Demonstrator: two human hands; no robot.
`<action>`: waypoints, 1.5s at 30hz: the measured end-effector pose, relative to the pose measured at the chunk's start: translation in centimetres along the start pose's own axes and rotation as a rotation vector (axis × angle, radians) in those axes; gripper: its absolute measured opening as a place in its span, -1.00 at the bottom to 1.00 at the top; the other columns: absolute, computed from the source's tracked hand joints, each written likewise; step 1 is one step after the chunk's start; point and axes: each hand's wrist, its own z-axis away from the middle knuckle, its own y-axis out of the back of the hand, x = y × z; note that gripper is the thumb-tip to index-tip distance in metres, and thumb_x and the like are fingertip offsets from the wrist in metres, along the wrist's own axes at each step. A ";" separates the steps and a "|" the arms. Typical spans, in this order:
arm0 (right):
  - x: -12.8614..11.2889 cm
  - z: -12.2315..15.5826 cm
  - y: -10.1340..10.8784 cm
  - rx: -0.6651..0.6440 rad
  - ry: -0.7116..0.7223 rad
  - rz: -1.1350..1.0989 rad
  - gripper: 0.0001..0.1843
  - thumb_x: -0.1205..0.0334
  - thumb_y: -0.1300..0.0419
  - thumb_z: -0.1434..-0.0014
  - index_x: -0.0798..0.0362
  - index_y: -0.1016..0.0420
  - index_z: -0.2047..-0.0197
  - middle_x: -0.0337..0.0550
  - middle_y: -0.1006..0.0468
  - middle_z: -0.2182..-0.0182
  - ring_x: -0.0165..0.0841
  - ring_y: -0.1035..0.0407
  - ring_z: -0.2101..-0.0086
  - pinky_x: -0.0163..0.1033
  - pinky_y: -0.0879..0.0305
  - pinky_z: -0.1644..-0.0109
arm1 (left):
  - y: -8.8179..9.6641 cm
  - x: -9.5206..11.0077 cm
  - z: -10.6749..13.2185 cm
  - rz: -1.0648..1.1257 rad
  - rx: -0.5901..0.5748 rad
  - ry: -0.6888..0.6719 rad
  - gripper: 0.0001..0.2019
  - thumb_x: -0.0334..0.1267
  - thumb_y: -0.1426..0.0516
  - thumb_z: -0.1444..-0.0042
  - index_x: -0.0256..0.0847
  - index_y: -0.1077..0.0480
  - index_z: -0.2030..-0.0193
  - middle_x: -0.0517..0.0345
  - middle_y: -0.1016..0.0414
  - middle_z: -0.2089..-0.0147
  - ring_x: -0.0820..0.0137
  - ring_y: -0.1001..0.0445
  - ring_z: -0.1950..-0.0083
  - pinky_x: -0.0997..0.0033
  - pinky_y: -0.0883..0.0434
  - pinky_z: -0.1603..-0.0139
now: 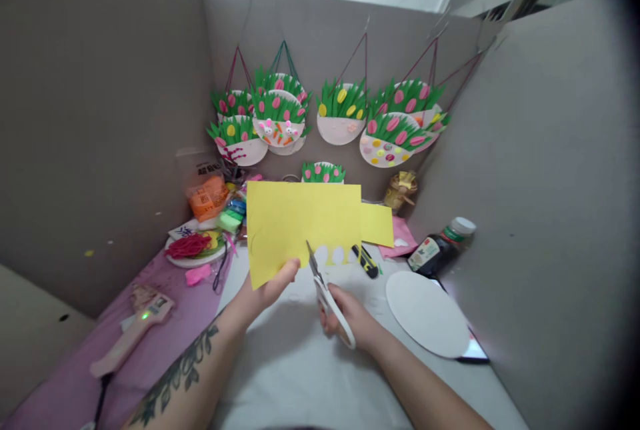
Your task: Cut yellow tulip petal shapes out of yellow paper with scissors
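My left hand [274, 283] pinches a yellow sheet of paper [303, 217] by its lower edge, thumb on the near side, holding it up above the table. Oval gaps run along the sheet's lower right edge. In my right hand [347, 317] is a pair of white-handled scissors [327, 293], fingers wrapped in the loops. The blades point up and meet the sheet's lower edge, just right of my left thumb. Whether the blades are closed on the paper is hard to tell. Behind the sheet at right shows another yellow paper piece [379, 225].
A black and yellow utility knife [366, 261], a white paper disc [425, 313] and a dark bottle [440, 247] are at right. At left lie a pink glue gun [137, 333] with a green light and a plate of red cord [190, 247]. Flower-decorated paper plates [341, 129] hang behind.
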 end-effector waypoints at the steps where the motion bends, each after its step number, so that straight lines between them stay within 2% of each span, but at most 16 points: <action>1: 0.0 0.0 0.0 0.010 0.001 0.009 -0.74 0.28 -0.25 0.15 0.05 -0.24 0.37 -0.34 -0.35 0.57 -0.50 -0.21 0.58 -0.37 -0.21 0.50 | 0.0 -0.1 0.0 0.010 0.011 -0.008 -0.80 -0.18 -0.11 -0.03 -0.12 -0.31 0.58 0.16 -0.49 0.50 0.30 -0.46 0.40 0.32 -0.42 0.27; 4: 0.0 0.0 0.1 0.024 0.009 0.032 -0.72 0.21 -0.27 0.13 0.05 -0.25 0.37 -0.33 -0.35 0.56 -0.50 -0.21 0.57 -0.37 -0.21 0.50 | -0.1 -0.4 -0.1 0.022 0.034 -0.041 -0.75 -0.20 -0.13 -0.02 -0.12 -0.29 0.64 0.14 -0.50 0.48 0.31 -0.46 0.39 0.32 -0.43 0.23; 9: 0.0 0.0 0.4 0.004 0.029 0.039 -0.66 0.08 -0.29 0.10 0.06 -0.23 0.38 -0.31 -0.34 0.55 -0.49 -0.20 0.57 -0.36 -0.20 0.51 | 0.1 -0.8 -0.3 -0.083 0.008 -0.040 -0.69 -0.19 -0.11 -0.03 -0.12 -0.24 0.70 0.19 -0.48 0.51 0.34 -0.45 0.41 0.35 -0.41 0.18; 12: -0.1 0.0 0.6 -0.014 0.020 0.036 -0.67 0.10 -0.28 0.11 0.06 -0.23 0.38 -0.32 -0.32 0.55 -0.50 -0.18 0.56 -0.37 -0.18 0.51 | 0.3 -0.7 -0.4 -0.115 0.020 -0.042 -0.71 -0.20 -0.12 -0.01 -0.12 -0.25 0.70 0.21 -0.47 0.52 0.35 -0.45 0.42 0.36 -0.39 0.16; 17: -0.4 0.2 0.8 -0.014 0.019 0.062 -0.71 0.16 -0.25 0.12 0.06 -0.22 0.40 -0.31 -0.32 0.55 -0.50 -0.17 0.56 -0.37 -0.16 0.51 | 0.4 0.2 -0.6 -0.103 0.019 0.013 -0.72 -0.24 -0.11 0.04 -0.13 -0.23 0.72 0.23 -0.45 0.56 0.39 -0.41 0.47 0.42 -0.38 0.28; 23: -0.6 0.4 0.9 -0.026 -0.015 0.057 -0.76 0.19 -0.21 0.14 0.05 -0.23 0.42 -0.32 -0.32 0.57 -0.50 -0.18 0.57 -0.38 -0.15 0.52 | 0.7 0.9 -0.6 -0.086 -0.020 0.030 -0.70 -0.17 -0.06 0.04 -0.14 -0.23 0.73 0.20 -0.43 0.57 0.40 -0.40 0.47 0.45 -0.37 0.30; 27: -0.6 0.3 0.8 -0.031 -0.008 0.029 -0.76 0.22 -0.21 0.17 0.06 -0.23 0.42 -0.33 -0.32 0.58 -0.51 -0.18 0.58 -0.38 -0.14 0.53 | 0.7 0.7 -0.6 -0.089 -0.040 0.064 -0.67 -0.12 -0.04 0.03 -0.15 -0.23 0.75 0.20 -0.43 0.56 0.39 -0.41 0.43 0.44 -0.37 0.28; 32: -0.2 0.1 0.1 -0.018 -0.028 -0.028 -0.75 0.27 -0.20 0.19 0.05 -0.22 0.39 -0.35 -0.33 0.59 -0.50 -0.20 0.60 -0.37 -0.16 0.54 | -0.5 -0.2 -0.3 -0.029 -0.018 0.137 -0.63 -0.02 -0.04 -0.01 -0.17 -0.29 0.69 0.17 -0.46 0.54 0.36 -0.43 0.40 0.43 -0.35 0.30; 39: -0.3 -0.2 -0.6 0.000 -0.003 -0.006 -0.75 0.22 -0.22 0.14 0.06 -0.22 0.39 -0.34 -0.33 0.59 -0.49 -0.22 0.60 -0.37 -0.18 0.53 | -1.1 -0.2 0.0 -0.051 -0.004 0.053 -0.62 -0.07 -0.03 -0.06 -0.17 -0.24 0.71 0.19 -0.44 0.55 0.37 -0.44 0.38 0.42 -0.33 0.22; 45: -0.4 -0.1 -0.4 -0.007 0.032 0.017 -0.71 0.16 -0.25 0.10 0.07 -0.22 0.39 -0.30 -0.35 0.58 -0.48 -0.22 0.59 -0.34 -0.18 0.52 | -1.0 -0.2 0.0 -0.052 -0.045 0.065 -0.62 -0.09 -0.01 -0.08 -0.16 -0.23 0.70 0.20 -0.44 0.53 0.36 -0.43 0.36 0.41 -0.32 0.19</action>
